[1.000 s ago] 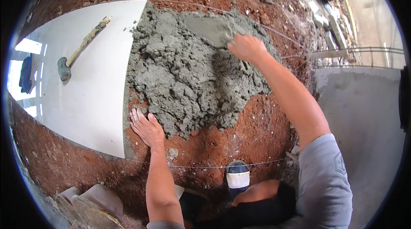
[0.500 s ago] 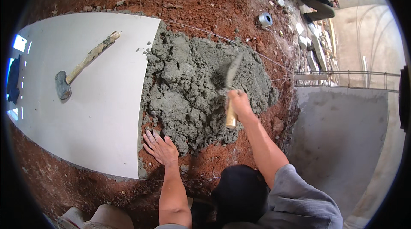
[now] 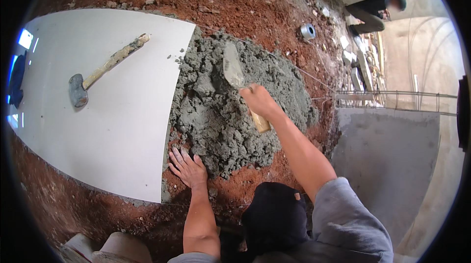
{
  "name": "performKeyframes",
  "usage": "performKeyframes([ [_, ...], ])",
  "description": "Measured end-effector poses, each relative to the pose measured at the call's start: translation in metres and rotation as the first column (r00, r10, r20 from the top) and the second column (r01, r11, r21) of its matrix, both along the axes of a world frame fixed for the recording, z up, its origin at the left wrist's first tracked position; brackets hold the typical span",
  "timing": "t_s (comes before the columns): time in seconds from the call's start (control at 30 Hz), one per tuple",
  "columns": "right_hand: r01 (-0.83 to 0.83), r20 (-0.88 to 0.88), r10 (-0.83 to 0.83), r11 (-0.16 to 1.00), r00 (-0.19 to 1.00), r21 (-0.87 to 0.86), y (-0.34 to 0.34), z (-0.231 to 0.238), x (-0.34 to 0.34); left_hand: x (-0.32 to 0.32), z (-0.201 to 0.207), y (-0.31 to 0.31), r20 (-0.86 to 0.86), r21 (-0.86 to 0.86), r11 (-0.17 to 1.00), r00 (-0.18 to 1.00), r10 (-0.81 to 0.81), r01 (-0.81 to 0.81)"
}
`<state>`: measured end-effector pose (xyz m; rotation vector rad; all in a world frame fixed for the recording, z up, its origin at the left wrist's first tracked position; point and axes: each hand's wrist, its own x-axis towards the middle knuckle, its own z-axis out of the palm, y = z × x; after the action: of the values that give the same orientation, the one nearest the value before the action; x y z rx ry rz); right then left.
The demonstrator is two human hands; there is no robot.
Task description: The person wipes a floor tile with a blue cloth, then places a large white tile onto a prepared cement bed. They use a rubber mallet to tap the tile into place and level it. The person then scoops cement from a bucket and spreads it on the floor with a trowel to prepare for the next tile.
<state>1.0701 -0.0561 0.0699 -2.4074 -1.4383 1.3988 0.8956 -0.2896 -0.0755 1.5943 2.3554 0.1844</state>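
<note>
My right hand (image 3: 260, 101) grips the wooden handle of a trowel (image 3: 232, 65), its mortar-smeared blade pointing away from me over the upper part of the grey mortar bed (image 3: 216, 110). Whether the blade touches the mortar I cannot tell. My left hand (image 3: 189, 168) lies with fingers spread on the red soil, between the mortar's near edge and a large white tile (image 3: 122, 130). Grey smears show on its fingertips. On the tile rests a hammer (image 3: 105, 69) with a dark metal head and a worn wooden handle.
A taut string (image 3: 279, 55) runs along the mortar's far side. A silvery ring-shaped roll (image 3: 307, 31) lies on the red soil beyond. To the right stand a grey plastered block wall (image 3: 387, 165) and a rebar frame (image 3: 412, 98). Buckets (image 3: 122, 248) stand at lower left; another person (image 3: 370, 12) is at upper right.
My right hand has moved the trowel left and farther away across the mortar, and the blade has swung to point up and left. My left hand keeps its place on the soil.
</note>
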Motion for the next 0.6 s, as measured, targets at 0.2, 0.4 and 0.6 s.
performKeyframes([
  [0.2,-0.424,0.252,0.415,0.906,0.874,-0.023,0.018,0.002,-0.052,0.0,-0.002,-0.001,-0.021,0.017,1.0,1.0,-0.015,0.015],
  [0.4,-0.656,0.448,0.644,0.739,0.62,-0.156,0.062,-0.001,0.028,0.001,0.0,0.001,-0.068,0.085,0.996,0.998,-0.014,0.02],
  [0.6,-0.51,0.562,0.626,0.775,0.541,-0.372,0.016,0.033,0.146,0.001,0.005,0.002,-0.082,0.054,0.998,0.996,-0.022,0.027],
])
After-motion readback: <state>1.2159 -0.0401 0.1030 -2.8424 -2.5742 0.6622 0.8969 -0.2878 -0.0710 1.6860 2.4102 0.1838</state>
